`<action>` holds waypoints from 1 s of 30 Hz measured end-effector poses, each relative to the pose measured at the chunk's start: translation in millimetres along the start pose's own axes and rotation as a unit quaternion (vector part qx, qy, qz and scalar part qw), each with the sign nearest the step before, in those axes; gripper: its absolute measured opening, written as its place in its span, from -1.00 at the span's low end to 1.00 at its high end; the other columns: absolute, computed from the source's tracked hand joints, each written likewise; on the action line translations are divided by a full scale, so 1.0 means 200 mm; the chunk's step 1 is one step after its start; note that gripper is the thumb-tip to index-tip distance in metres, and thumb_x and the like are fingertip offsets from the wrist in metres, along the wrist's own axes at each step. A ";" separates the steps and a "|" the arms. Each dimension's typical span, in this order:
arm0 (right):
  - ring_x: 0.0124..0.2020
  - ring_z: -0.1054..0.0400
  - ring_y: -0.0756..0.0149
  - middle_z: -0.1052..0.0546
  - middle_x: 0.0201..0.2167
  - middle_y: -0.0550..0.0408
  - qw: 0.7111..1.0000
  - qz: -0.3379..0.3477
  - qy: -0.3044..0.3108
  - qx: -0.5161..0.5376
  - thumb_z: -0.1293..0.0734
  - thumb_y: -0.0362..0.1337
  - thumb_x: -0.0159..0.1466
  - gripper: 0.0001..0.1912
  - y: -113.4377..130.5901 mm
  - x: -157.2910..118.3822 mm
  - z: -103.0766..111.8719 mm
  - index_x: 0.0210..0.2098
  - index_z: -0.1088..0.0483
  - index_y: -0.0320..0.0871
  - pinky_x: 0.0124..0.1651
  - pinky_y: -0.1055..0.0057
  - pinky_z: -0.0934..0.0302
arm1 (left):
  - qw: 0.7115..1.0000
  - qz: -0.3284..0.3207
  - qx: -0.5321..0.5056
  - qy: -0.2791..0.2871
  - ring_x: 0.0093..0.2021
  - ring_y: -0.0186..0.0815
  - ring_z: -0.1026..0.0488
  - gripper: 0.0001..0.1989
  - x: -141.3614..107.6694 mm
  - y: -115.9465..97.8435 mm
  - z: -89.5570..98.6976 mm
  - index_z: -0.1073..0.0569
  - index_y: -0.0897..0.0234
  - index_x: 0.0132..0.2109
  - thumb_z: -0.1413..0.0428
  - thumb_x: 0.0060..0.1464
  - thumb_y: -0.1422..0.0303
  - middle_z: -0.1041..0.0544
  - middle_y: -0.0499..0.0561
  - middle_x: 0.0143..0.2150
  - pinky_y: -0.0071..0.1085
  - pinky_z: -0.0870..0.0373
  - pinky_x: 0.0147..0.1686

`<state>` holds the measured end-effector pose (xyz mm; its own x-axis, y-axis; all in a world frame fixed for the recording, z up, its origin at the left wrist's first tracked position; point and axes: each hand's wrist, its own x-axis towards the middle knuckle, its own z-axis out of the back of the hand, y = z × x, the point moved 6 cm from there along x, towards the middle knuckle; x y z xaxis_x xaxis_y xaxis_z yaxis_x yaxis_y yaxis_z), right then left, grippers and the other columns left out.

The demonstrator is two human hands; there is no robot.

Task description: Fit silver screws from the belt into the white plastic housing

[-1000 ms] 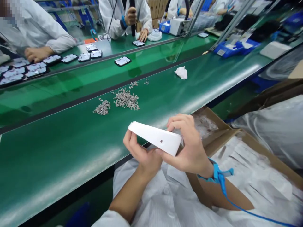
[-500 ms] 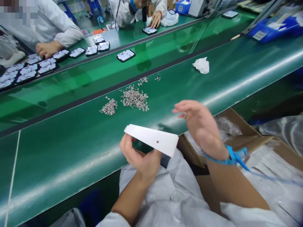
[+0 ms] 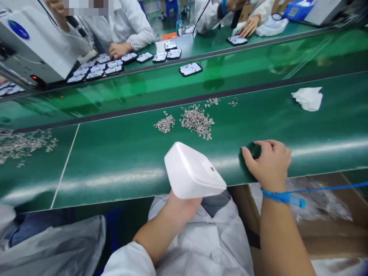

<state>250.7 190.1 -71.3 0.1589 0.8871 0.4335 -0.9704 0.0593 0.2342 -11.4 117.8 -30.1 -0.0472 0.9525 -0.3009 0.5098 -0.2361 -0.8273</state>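
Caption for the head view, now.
Left hand holds a white plastic housing; right hand, blue-strapped at the wrist, sits open at the green bench.

I have one view to work from, the head camera, worn on the person's head and looking forward and down past their chest. It sits above the near edge of the green desk (image 3: 129, 153), close enough that both forearms rise from the bottom of the frame, with the left hand (image 3: 185, 203) near the middle and the right hand (image 3: 268, 163) farther right. The far side reaches the co-workers at the top, cut off by the frame. The horizon tilts, the desk edge climbing rightward. I get no second view sharing this scene.
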 end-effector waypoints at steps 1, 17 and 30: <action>0.05 -0.27 -0.17 -0.42 0.03 -0.25 1.000 0.000 0.000 0.001 -0.27 0.07 0.31 -0.53 0.00 0.00 0.00 -0.06 -0.47 -0.19 -0.02 -0.02 -0.22 | 0.997 0.053 -0.059 0.018 -0.29 -0.15 -0.51 -0.63 0.00 0.01 -0.01 -0.52 0.08 -0.13 -0.22 0.08 -0.05 -0.52 0.06 -0.31 -0.21 -0.52 -0.32; 0.10 -0.21 -0.21 -0.38 0.07 -0.25 0.999 -0.038 0.025 0.007 -0.30 0.02 0.28 -0.56 0.00 0.00 -0.01 -0.02 -0.45 -0.17 0.01 -0.10 -0.21 | 0.878 0.191 -0.436 -0.055 -0.32 -0.36 -0.34 -0.71 -0.01 0.04 -0.10 -0.40 0.27 -0.34 0.01 0.34 0.26 -0.41 0.05 -0.30 -0.49 -0.31 -0.38; 0.08 -0.21 -0.20 -0.39 0.06 -0.25 0.999 -0.039 0.024 0.005 -0.26 0.05 0.28 -0.55 0.00 0.01 0.00 -0.04 -0.44 -0.15 0.00 -0.03 -0.18 | 0.865 0.213 -0.450 0.063 -0.41 -0.37 -0.40 -0.82 -0.03 0.10 -0.10 -0.51 0.24 -0.06 -0.04 0.30 0.34 -0.48 0.02 -0.32 -0.37 -0.47 -0.25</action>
<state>250.3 191.3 -70.9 0.2245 0.9009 0.3716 -0.9535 0.1243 0.2746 16.5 110.8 -35.5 0.3750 0.8428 -0.3862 0.9227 -0.3796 0.0675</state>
